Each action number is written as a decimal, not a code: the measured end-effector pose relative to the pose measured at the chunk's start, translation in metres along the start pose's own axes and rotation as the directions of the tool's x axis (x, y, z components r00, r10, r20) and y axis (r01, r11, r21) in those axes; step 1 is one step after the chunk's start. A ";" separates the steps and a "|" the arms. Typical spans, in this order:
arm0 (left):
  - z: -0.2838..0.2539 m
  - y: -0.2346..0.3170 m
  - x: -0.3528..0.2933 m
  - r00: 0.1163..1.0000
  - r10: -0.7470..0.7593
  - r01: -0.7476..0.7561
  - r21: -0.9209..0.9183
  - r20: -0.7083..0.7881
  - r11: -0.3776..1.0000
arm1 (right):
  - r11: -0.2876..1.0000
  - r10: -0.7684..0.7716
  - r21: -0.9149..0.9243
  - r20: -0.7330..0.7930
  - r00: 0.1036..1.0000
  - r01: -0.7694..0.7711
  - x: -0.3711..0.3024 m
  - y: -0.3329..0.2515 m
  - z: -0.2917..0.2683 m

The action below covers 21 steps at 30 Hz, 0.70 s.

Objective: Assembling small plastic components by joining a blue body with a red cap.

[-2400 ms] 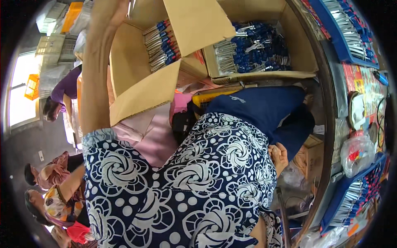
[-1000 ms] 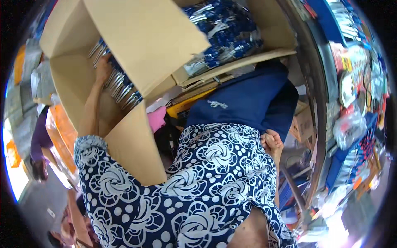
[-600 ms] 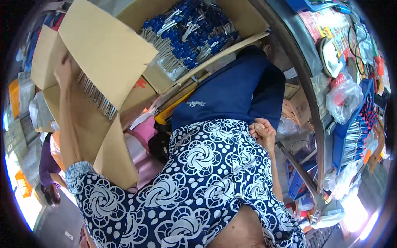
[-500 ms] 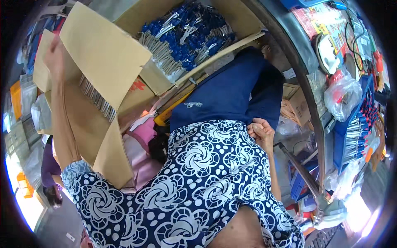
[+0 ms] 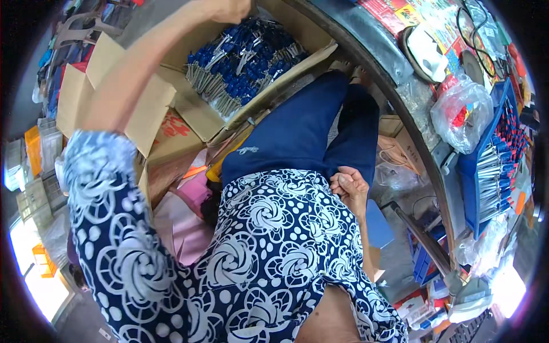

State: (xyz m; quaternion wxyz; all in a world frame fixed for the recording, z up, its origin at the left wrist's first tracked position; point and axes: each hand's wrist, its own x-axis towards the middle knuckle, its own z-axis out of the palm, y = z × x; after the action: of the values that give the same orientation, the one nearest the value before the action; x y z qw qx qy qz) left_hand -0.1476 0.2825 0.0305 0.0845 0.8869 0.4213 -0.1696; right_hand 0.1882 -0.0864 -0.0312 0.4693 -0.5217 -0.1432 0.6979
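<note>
Loosely, the right hand (image 5: 350, 186) curls, left hand (image 5: 231, 8) near blue tools (image 5: 246, 60).

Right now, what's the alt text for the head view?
The left hand, cut off by the top edge, is near an open cardboard box of blue-and-silver items; whether it holds anything is hidden. The right hand is curled near navy trousers.

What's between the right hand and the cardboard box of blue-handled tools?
In the head view, the navy trousers lie between the right hand and the cardboard box, whose near edge fronts the blue-handled tools.
</note>
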 end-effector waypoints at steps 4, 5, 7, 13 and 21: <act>0.022 0.032 0.037 0.964 -0.150 0.117 0.160 0.218 0.980 | 0.998 0.012 0.065 -0.032 0.999 -0.010 -0.002 -0.001 -0.002; 0.012 0.050 0.030 0.913 -0.361 0.344 0.119 0.189 0.931 | 0.998 0.028 0.059 -0.044 0.999 -0.025 -0.002 -0.002 -0.001; 0.037 0.043 0.036 0.873 -0.450 0.464 -0.035 0.187 0.885 | 0.995 0.057 0.089 -0.040 0.998 -0.053 -0.002 -0.002 -0.001; 0.146 0.022 0.018 0.697 -0.706 0.686 -0.403 0.127 0.605 | 0.985 0.167 0.060 -0.095 0.981 -0.162 -0.007 -0.009 0.002; 0.230 0.001 0.001 0.520 -0.850 0.724 -0.487 -0.081 0.489 | 0.956 0.292 0.059 -0.249 0.923 -0.286 -0.017 -0.022 0.017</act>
State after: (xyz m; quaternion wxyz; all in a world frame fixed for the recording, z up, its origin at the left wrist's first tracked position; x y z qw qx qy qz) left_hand -0.1993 0.2150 -0.1835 0.1047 0.5666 0.8163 0.0412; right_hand 0.1853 -0.0839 0.0012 0.3814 -0.6172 0.0044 0.6881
